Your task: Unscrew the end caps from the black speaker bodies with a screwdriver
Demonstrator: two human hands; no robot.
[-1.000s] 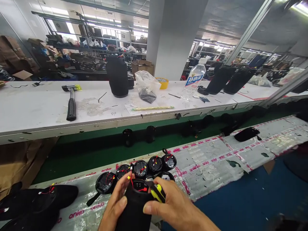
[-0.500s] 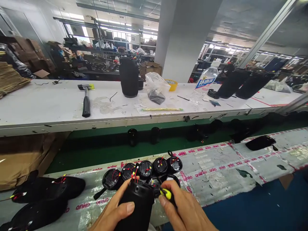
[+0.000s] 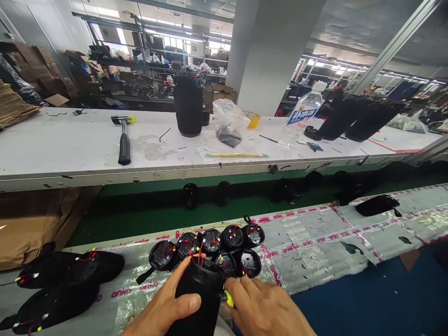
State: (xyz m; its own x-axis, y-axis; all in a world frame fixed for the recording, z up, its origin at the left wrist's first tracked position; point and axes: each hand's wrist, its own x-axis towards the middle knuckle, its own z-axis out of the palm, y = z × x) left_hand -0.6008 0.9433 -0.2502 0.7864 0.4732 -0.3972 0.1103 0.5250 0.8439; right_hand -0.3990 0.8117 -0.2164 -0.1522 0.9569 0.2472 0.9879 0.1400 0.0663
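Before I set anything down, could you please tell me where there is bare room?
The white bench is largely bare left of the hammer. On the lower taped surface there is room between the wired black cylinders and the lone black piece, bar small scraps. It is crowded beyond the left hand.

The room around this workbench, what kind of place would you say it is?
Probably a factory assembly floor: a group of black cylinders with red wires stands on the taped lower surface, a hammer lies on the long white bench, and crowded shelving stands behind.
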